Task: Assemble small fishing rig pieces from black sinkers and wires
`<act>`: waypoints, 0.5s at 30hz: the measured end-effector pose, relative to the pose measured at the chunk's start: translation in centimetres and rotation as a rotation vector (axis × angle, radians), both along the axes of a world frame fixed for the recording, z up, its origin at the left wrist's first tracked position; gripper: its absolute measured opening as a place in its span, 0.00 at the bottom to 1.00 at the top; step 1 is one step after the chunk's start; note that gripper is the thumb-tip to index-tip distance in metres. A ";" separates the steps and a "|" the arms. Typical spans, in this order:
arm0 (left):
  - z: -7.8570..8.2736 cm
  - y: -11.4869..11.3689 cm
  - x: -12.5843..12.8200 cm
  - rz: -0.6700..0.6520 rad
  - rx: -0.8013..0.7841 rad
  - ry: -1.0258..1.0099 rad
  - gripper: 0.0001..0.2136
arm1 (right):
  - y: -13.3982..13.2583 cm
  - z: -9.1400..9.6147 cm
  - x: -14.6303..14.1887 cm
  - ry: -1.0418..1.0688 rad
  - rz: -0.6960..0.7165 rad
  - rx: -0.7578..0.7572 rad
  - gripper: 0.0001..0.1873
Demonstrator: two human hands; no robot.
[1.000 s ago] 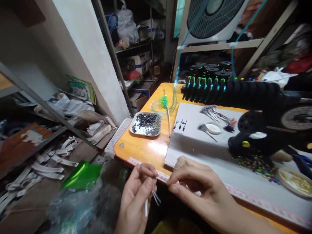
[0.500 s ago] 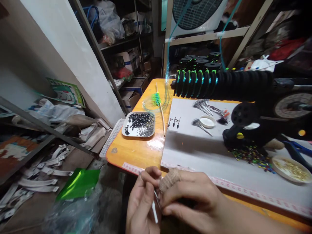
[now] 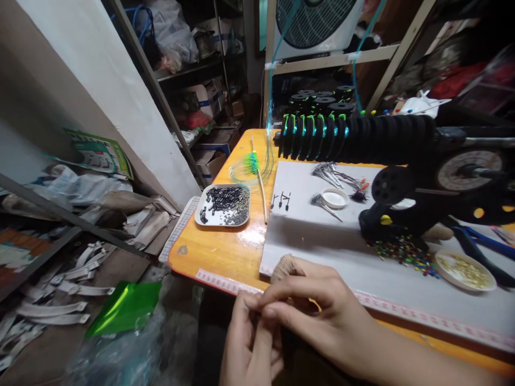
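Left hand [image 3: 257, 343] and right hand [image 3: 324, 300], fingertips pinched together and touching; any held piece is apparently hidden. Light, steady pressure suits such close work.

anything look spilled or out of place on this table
Possibly: small multicoloured bits lie scattered loose on the white board near the black machine, while the gold pieces nearby sit in a dish. They could be spilled, or just left that way.
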State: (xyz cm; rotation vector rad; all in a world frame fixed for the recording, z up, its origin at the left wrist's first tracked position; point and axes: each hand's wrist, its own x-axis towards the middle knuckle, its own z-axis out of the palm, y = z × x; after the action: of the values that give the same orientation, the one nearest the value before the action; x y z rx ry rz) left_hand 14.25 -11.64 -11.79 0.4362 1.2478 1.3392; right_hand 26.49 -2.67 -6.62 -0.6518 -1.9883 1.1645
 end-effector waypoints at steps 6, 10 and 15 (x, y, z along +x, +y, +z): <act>-0.8 -0.7 -0.2 0.118 0.027 0.265 0.16 | -0.1 -0.5 -0.1 0.044 0.001 0.007 0.07; -0.5 -0.5 0.2 0.115 0.077 0.236 0.13 | -0.2 0.0 0.0 0.046 -0.024 0.076 0.07; 1.1 -0.1 1.1 0.201 0.120 -0.080 0.16 | -0.4 0.4 0.1 0.042 -0.027 -0.007 0.08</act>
State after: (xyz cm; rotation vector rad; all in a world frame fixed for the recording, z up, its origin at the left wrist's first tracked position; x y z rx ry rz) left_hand 15.31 -11.77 -10.72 0.3441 1.1722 1.5931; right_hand 26.55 -3.03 -6.20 -0.6505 -1.9362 1.1603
